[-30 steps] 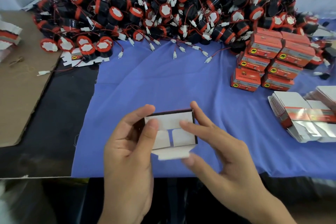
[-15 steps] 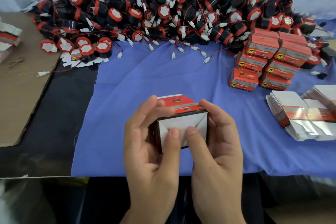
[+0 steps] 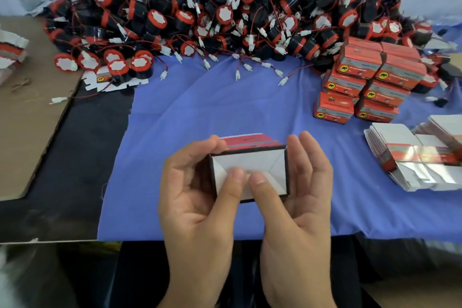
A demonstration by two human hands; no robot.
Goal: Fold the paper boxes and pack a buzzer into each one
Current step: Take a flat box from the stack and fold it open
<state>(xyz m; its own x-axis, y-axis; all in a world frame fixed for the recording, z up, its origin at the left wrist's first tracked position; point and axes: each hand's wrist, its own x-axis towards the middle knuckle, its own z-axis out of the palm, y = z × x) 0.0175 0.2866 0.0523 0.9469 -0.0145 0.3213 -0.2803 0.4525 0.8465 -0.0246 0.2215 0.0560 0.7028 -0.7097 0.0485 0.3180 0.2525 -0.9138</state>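
A red paper box [image 3: 250, 144] with a white folded end is held low in the middle, above the blue cloth. My left hand [image 3: 195, 197] grips its left side, fingers curled over the top and thumb pressing the white end flaps. My right hand [image 3: 297, 197] holds the right side, fingers along the box wall and thumb pressing the flaps beside the left thumb. A big heap of black and red buzzers [image 3: 225, 12] with red wires and white plugs fills the back.
Stacked closed red boxes [image 3: 367, 82] stand at the right. Flat unfolded box blanks [image 3: 412, 157] lie in a pile at the far right. A blue cloth [image 3: 200, 112] covers the table. Brown cardboard [image 3: 27, 120] lies at the left, with more blanks at its far edge.
One second ago the box end was open with its flaps showing. The flaps have since been folded in, and both thumbs now press on the closed white end.
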